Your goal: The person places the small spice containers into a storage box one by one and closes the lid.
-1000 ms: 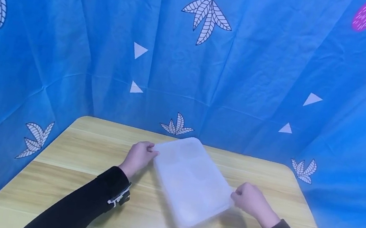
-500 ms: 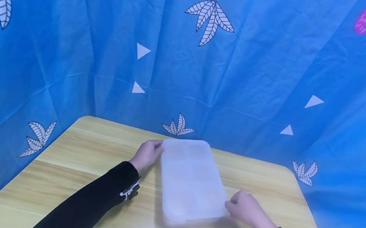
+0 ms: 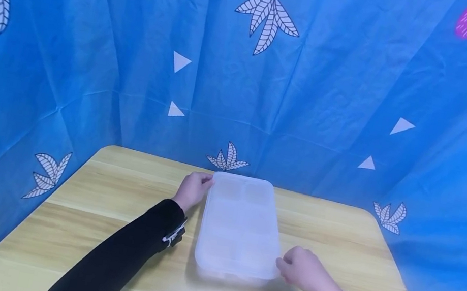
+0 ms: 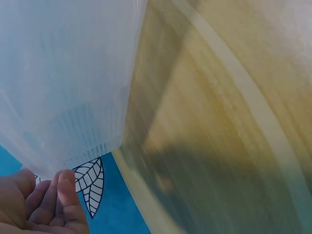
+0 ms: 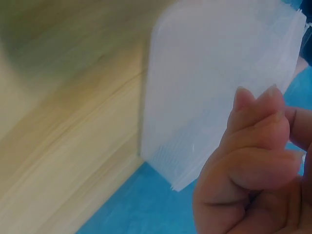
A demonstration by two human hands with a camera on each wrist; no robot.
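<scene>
A flat, translucent white plastic box (image 3: pixel 241 224) with rounded corners hangs close over the table, its long side pointing away from me. Faint compartment outlines show through its top. At its far left corner my left hand (image 3: pixel 192 190) pinches the rim between thumb and fingers. My right hand (image 3: pixel 307 271) grips the near right corner, fingers curled in. In the left wrist view, the ribbed end of the box (image 4: pixel 73 73) slopes down to the fingertips. The right wrist view has the underside and side wall of the box (image 5: pixel 204 83) beyond the curled fingers.
Below is a light wood-grain table (image 3: pixel 124 189) with rounded far corners; shadows of the box and hands fall on it. A blue curtain (image 3: pixel 243 85) with white leaf and triangle prints encloses the back and both sides.
The box has turned from slanted to nearly straight, its near end swinging left. My left hand has shifted right and slightly away; my right hand has moved left and a little nearer. Both keep their corners.
</scene>
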